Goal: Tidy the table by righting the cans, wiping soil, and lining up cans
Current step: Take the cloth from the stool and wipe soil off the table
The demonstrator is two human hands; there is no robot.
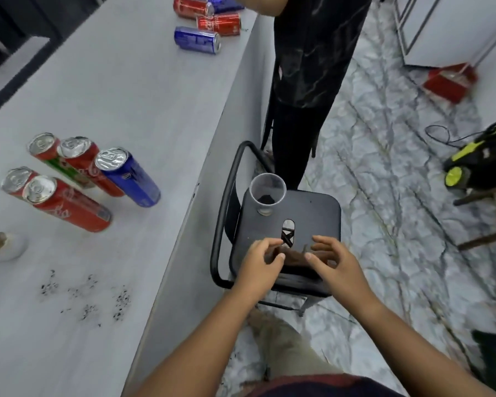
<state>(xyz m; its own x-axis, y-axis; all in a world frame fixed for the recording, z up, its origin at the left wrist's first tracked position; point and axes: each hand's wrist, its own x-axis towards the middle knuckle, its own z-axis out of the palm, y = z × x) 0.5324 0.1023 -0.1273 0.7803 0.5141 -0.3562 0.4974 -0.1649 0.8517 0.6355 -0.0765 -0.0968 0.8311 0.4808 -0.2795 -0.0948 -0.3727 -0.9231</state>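
Both hands, left (262, 257) and right (331, 260), empty and half-curled over black metal stool (312, 207); five slim drink cans (78, 179) upright, four far cans (205, 22) toppled, dark soil specks (89, 296) unwiped on grey table (126, 96).

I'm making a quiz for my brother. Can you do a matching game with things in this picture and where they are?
Things:
1. clear cup
2. soil specks
3. lying blue can
4. red dustpan

Places:
A. on the floor
B. far end of the table
C. on the black stool
D. near end of the table

Pairs: 1-C, 2-D, 3-B, 4-A
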